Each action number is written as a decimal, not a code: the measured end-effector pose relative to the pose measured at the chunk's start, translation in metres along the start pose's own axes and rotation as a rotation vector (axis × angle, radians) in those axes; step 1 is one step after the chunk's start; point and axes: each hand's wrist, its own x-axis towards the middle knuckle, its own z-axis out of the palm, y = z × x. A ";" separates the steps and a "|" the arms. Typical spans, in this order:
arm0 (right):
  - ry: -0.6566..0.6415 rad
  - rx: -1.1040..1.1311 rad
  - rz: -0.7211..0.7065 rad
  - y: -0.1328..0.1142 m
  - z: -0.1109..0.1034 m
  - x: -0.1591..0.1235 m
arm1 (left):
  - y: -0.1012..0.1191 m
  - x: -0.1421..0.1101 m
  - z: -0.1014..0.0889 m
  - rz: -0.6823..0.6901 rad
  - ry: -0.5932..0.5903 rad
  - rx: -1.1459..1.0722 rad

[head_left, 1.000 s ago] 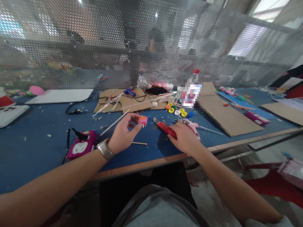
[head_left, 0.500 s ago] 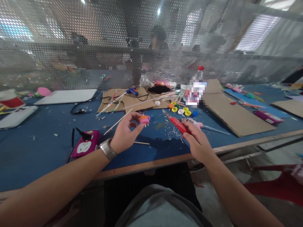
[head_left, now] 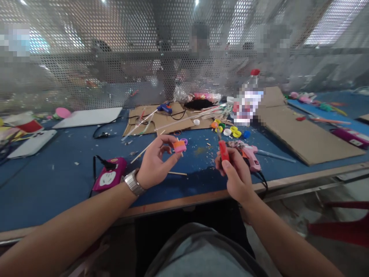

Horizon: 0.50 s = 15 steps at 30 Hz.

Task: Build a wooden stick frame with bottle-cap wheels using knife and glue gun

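Note:
My left hand (head_left: 155, 163) pinches a small stack of orange and pink bottle caps (head_left: 179, 146) with a thin stick through it, held above the blue table (head_left: 57, 181). My right hand (head_left: 235, 173) is wrapped round a red utility knife (head_left: 223, 150), raised upright with its blade pointing away from me, just right of the caps. A pink glue gun (head_left: 252, 156) lies on the table right behind my right hand. Loose coloured caps (head_left: 227, 130) sit farther back.
Cardboard sheets (head_left: 161, 121) and a larger one (head_left: 302, 134) lie at the back and right. A pink power socket (head_left: 109, 177) with a plug sits left. A bottle (head_left: 248, 98), wooden sticks (head_left: 147, 148) and a perforated metal screen (head_left: 115, 57) stand behind; people sit beyond it.
My right hand has picked the red knife up from the table and turned it upright, nearer the caps. My left hand has kept the cap stack raised. The glue gun now shows.

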 end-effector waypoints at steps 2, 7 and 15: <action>0.056 0.044 0.006 0.003 0.004 -0.002 | -0.001 0.000 0.000 0.014 0.000 0.022; 0.034 0.009 -0.030 -0.005 -0.001 -0.008 | -0.002 0.000 0.000 0.052 -0.006 0.066; -0.144 -0.179 -0.234 -0.026 0.002 -0.013 | 0.003 -0.003 -0.001 0.070 0.002 0.028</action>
